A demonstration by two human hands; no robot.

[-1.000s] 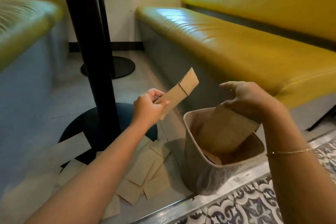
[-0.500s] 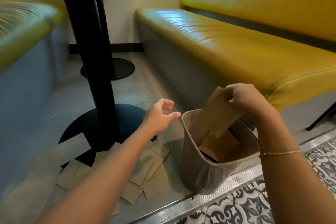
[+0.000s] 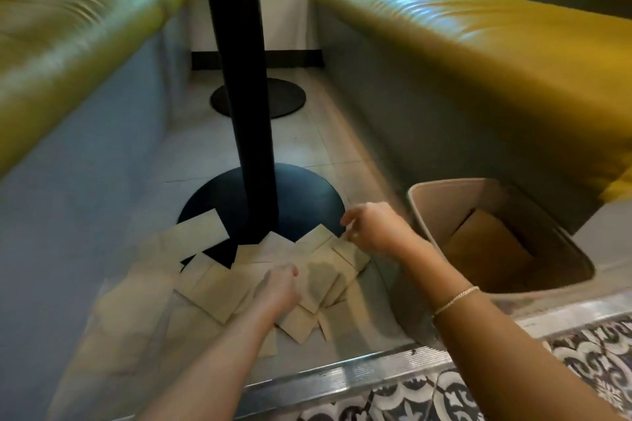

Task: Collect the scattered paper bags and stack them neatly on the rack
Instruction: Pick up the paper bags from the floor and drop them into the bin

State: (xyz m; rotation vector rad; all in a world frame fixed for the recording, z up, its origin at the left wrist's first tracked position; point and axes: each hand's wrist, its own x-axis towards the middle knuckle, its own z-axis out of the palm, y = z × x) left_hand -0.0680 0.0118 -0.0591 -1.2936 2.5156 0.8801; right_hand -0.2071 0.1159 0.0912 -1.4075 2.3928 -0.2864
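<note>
1. My left hand [image 3: 278, 287] is down on the scattered paper bags [image 3: 222, 287] on the floor; blur hides whether its grip is clamped.
2. My right hand [image 3: 371, 232] reaches the pile's far edge, fingers loosely curled, holding nothing I can make out.
3. More bags lie inside the beige bin [image 3: 431, 212] beside the yellow bench [image 3: 478, 55].
</note>
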